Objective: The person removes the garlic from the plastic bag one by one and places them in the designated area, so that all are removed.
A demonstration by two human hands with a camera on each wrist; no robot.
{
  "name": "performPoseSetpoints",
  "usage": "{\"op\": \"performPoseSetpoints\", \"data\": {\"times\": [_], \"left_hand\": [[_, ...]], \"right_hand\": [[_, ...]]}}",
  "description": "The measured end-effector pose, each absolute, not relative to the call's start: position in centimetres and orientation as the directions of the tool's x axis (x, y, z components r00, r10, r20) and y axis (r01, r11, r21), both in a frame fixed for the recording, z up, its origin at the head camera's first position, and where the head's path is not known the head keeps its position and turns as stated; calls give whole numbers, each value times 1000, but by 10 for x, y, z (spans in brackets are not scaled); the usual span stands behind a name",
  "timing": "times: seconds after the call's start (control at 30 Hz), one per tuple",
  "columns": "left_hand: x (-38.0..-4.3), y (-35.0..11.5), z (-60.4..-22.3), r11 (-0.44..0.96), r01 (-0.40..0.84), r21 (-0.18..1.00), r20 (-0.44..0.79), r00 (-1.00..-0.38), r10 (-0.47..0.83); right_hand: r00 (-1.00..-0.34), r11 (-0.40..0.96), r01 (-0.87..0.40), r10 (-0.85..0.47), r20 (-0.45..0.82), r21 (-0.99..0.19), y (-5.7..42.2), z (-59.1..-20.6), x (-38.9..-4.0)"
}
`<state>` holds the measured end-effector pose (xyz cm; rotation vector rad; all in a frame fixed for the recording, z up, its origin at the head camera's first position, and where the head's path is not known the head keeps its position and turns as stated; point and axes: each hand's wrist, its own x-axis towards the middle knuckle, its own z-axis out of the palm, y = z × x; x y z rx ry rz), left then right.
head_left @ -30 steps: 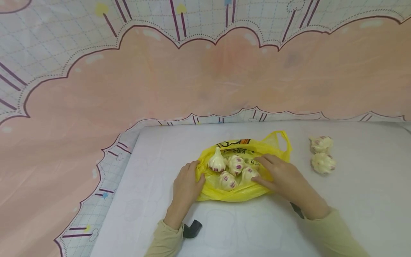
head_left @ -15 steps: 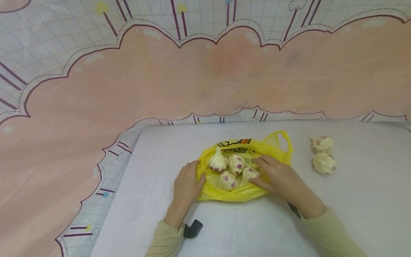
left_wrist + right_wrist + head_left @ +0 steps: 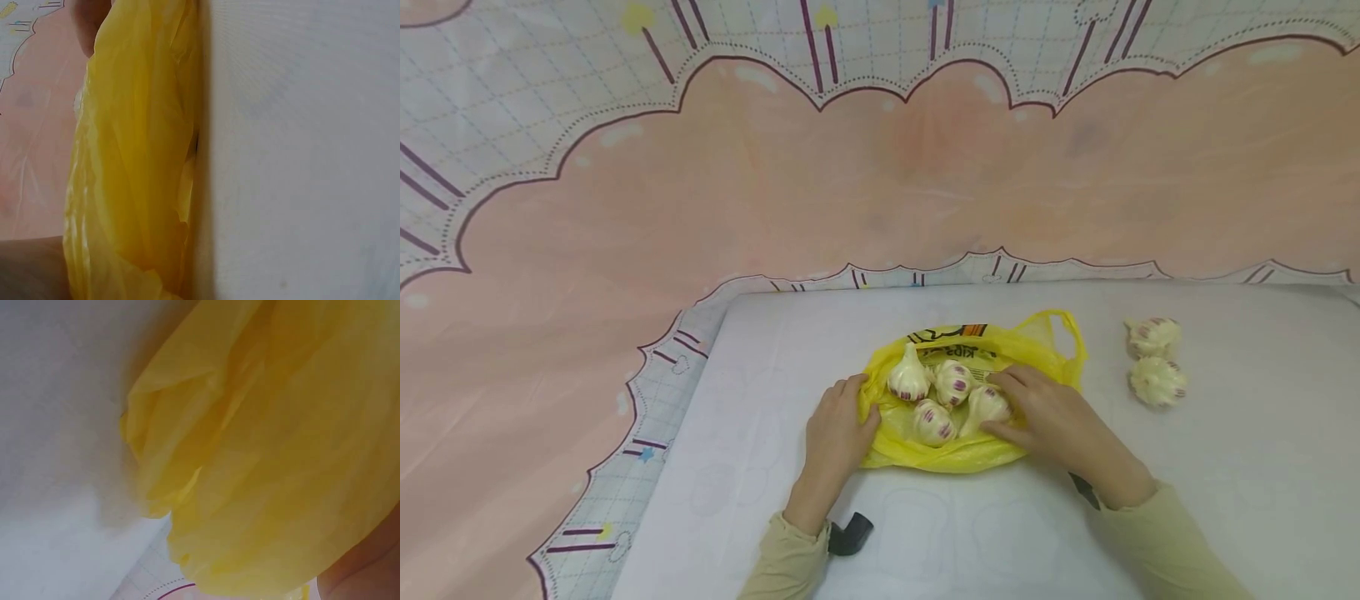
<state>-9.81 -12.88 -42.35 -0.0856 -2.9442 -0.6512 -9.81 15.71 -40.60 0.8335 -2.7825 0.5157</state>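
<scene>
With twelve o'clock as straight ahead of the person, a yellow plastic bag (image 3: 940, 460) lies mouth open on a white bench (image 3: 752, 400), four garlic bulbs (image 3: 953, 383) inside. The right hand (image 3: 1052, 412), at the bag's three o'clock, reaches in, its fingers and thumb apparently grasping the rightmost bulb (image 3: 989, 404); the right wrist view is mostly plastic. The left hand (image 3: 837, 422), at nine o'clock, seems to grasp the bag's rim. In the group, the upright bulb (image 3: 909, 379) sits at ten o'clock and the lower bulb (image 3: 935, 422) at seven. The step in hand looks like handling one bulb while the rim is steadied; a lift from here would call for a firm pinch and a path missing the handle loop (image 3: 1070, 367) at two o'clock. Two loose bulbs (image 3: 1157, 382) lie touching, well apart from the bag, between two and three o'clock. The bench's far edge runs at twelve, a patterned cloth (image 3: 850, 183) beyond; the side edge slants off past nine, leaving room there and at six, between the arms
</scene>
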Motion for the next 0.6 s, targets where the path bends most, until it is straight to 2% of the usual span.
{"op": "performPoseSetpoints", "data": {"times": [0.47,0.6], "left_hand": [[-99,-130,-426,909,87,409,139,-990,32],[-100,-129,-426,909,87,407,137,-990,33]], "right_hand": [[-800,746,-597,-526,288,-294,159,-411,-102],[-806,732,-592,-528,268,-336,158,-412,-102]]}}
